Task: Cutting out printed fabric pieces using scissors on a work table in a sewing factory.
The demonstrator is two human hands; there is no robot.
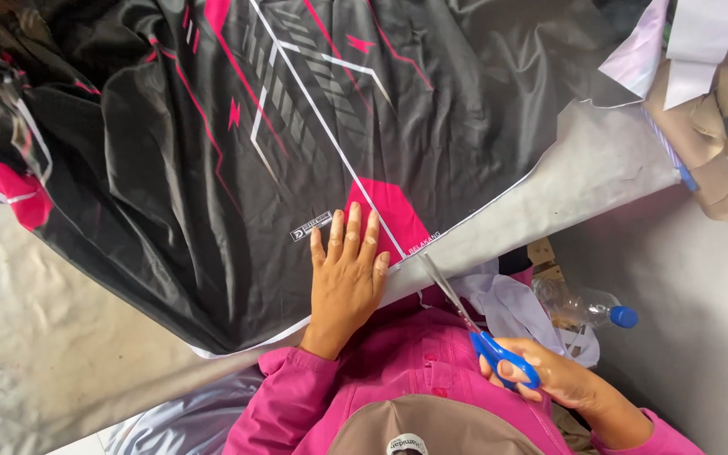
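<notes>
Nearest to the camera was a beige cap brim (pixel 431 425) above a pink shirt (pixel 398 362). At the left, black printed fabric (pixel 170 168) with pink and white lines covered most of the grey bench (pixel 44 337), reaching its front edge. On the fabric near that edge lay the left hand (pixel 347 274), flat, with fingers spread only a little and pressed down on the cloth. Just right of it, the scissors (pixel 465 316) with blue handles met the white border of the fabric at the bench edge; the blades were slightly apart. The right hand (pixel 549 375) was closed around the handles. Farther right, below the bench, lay a clear plastic bottle (pixel 583 307) with a blue cap, and brown paper pieces (pixel 709 126) near the far right corner.
</notes>
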